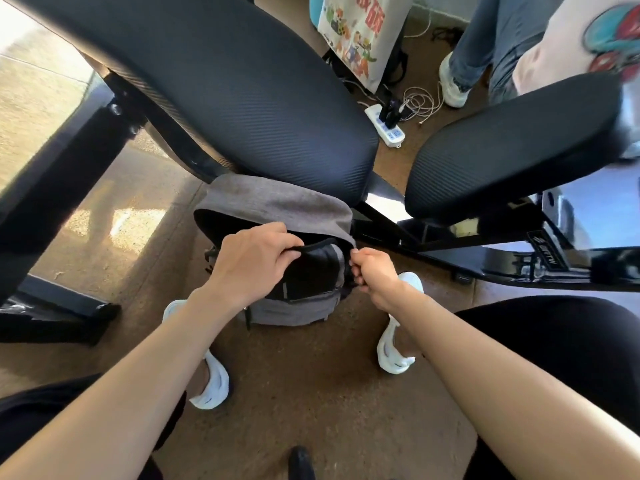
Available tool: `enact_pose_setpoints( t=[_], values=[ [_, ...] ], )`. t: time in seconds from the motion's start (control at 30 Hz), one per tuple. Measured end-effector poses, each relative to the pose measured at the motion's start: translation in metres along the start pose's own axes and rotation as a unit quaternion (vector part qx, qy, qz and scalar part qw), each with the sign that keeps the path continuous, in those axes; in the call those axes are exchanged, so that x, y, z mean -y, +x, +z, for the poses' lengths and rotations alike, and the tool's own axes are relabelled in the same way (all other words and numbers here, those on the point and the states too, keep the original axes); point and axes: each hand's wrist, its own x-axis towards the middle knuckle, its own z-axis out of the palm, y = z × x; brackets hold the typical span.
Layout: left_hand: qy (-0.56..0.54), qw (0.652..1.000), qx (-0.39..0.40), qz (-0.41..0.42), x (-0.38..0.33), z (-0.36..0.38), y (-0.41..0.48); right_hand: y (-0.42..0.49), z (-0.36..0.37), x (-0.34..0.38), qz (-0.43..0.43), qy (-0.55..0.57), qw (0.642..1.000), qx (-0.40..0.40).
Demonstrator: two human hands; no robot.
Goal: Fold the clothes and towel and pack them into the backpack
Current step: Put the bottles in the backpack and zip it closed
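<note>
Left hand (256, 261): fingers curled over the black inner edge of the bag's mouth, clamped on it.
Right hand (372, 271): fingertips pinched together on something small at the bag's 3 o'clock rim, probably a zip pull; too small to confirm.
Backpack (277, 202): grey, on the brown floor between two white shoes (211, 379), grey top flap toward 12 o'clock, tucked under a black chair seat (242, 98).
Progress: no clothes or towel in view; opening or zipping shut, cannot tell which, so either the very start or the very end, at a guess.
Writing: red characters on a printed tote (356, 36) at 1 o'clock, cropped, unreadable; pale lettering on a black tag (547, 252) at 3 o'clock, blurred.
</note>
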Motion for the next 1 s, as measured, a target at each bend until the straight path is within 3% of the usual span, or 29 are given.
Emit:
enact_pose_setpoints(
  t=[0.1,0.17,0.27,0.57,0.73,0.87,1.0],
  values=[
    [0.006,1.0,-0.004,-0.008,-0.006,0.0,0.002,-0.023,-0.006,0.051,-0.124,-0.076,0.989,0.013],
    [0.014,0.999,-0.019,-0.026,-0.008,0.0,0.003,-0.037,-0.012,0.08,-0.212,-0.169,0.962,0.027],
    [0.009,0.997,-0.048,-0.06,-0.009,0.001,0.006,-0.048,-0.018,0.093,-0.276,-0.269,0.921,0.06],
    [-0.026,0.999,-0.034,-0.016,-0.041,0.02,0.03,-0.042,-0.021,0.101,-0.273,-0.325,0.899,0.106],
    [-0.011,0.998,-0.002,-0.069,-0.055,0.034,0.051,-0.035,-0.022,0.103,-0.302,-0.373,0.867,0.137],
    [-0.014,0.998,-0.001,-0.067,-0.047,0.042,0.061,-0.021,-0.036,0.112,-0.296,-0.365,0.868,0.163],
    [-0.06,0.993,-0.032,-0.098,-0.038,0.044,0.068,-0.003,-0.039,0.101,-0.293,-0.403,0.863,0.087]
  ],
)
